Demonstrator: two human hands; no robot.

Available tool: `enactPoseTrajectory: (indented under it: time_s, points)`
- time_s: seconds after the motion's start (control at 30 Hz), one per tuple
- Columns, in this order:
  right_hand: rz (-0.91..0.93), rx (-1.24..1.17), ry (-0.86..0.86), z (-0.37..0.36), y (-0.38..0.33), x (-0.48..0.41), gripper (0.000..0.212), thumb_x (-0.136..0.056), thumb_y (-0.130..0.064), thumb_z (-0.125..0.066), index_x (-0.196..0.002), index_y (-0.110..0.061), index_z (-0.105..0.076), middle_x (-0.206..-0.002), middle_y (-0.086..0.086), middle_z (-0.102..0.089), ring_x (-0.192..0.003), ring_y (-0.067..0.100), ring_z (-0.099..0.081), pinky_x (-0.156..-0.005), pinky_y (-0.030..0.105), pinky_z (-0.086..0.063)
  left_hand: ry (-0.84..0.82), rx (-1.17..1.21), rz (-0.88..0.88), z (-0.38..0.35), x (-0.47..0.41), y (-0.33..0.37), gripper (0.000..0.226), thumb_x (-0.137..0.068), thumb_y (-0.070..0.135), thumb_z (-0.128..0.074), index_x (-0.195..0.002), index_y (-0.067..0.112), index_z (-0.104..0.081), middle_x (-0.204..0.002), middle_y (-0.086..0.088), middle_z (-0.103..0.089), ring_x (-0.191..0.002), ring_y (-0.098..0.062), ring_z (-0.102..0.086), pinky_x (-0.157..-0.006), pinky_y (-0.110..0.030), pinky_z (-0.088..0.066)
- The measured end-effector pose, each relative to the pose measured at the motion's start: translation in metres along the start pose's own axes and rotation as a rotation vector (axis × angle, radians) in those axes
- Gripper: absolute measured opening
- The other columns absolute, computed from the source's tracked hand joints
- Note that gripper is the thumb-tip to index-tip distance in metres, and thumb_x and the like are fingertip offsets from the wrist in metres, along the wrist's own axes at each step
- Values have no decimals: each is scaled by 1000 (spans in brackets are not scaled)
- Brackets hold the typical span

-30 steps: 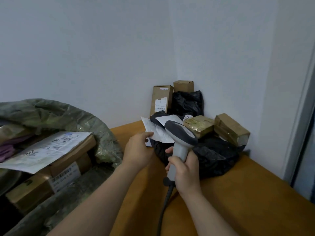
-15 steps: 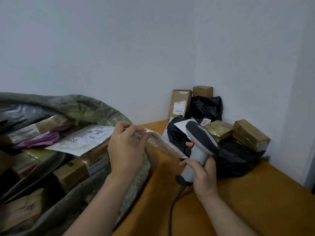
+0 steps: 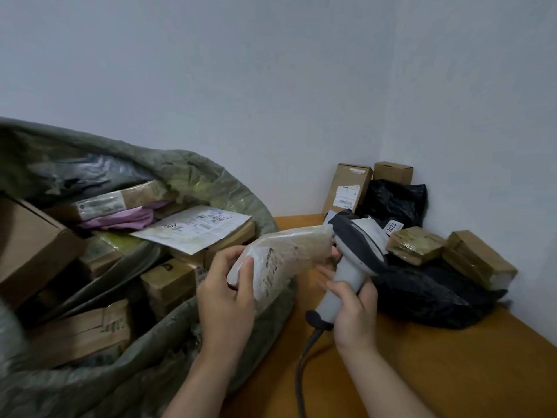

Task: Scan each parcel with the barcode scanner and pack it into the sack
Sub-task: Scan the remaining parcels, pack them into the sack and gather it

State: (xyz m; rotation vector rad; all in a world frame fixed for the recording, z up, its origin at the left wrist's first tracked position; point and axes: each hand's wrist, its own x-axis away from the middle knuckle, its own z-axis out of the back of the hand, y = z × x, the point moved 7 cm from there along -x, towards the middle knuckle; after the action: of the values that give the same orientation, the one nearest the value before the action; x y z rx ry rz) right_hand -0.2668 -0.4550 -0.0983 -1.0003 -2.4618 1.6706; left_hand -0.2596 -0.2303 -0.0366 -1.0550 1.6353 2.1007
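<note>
My left hand (image 3: 224, 292) grips a flat white plastic parcel (image 3: 283, 257) with printed text, holding it over the near rim of the green sack (image 3: 193, 336). My right hand (image 3: 354, 310) holds the handle of a grey barcode scanner (image 3: 355, 251), whose dark head sits just right of the parcel and points away. Its cable (image 3: 304, 357) hangs down over the wooden table (image 3: 422, 372). The sack lies open at the left, filled with several brown boxes and a white labelled mailer (image 3: 193, 229).
A heap of parcels sits in the table's far corner: black plastic bags (image 3: 422, 294), taped brown boxes (image 3: 479, 260), and two upright cardboard boxes (image 3: 346, 188) against the wall. Walls close off the back and right.
My left hand has carried the white parcel from the corner heap leftward to the sack's mouth. The view has swung left and down, showing more of the sack. The scanner stays in my right hand.
</note>
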Motion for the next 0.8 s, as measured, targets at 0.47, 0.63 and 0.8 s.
enactPoseTrajectory:
  time_s: [0.47, 0.63, 0.8]
  points:
    - [-187, -74, -4, -26, 32, 8, 39, -82, -3, -72, -120, -1, -63, -116, 21, -71, -91, 23, -75, -65, 27, -58, -163, -122, -4, -2, 1, -30, 47, -96, -5, -56, -130, 25, -67, -130, 14, -64, -125, 1, -56, -105, -25, -49]
    - [-142, -142, -130, -36, 17, 13, 44, -75, -4, -64, -115, -22, -68, -120, 1, -76, -113, 22, -72, -91, 33, -60, -81, -146, -20, 2, -1, -26, 57, -92, 7, -74, -145, 19, -57, -137, 12, -56, -128, 0, -50, -103, -11, -39]
    - [-140, -145, -145, -40, 12, 15, 45, -75, -8, -58, -113, -25, -74, -130, 8, -71, -105, 39, -73, -87, 53, -61, -38, -117, 31, 4, -1, -37, 66, -90, 0, -73, -148, 20, -52, -138, 8, -53, -133, -3, -46, -104, -24, -46]
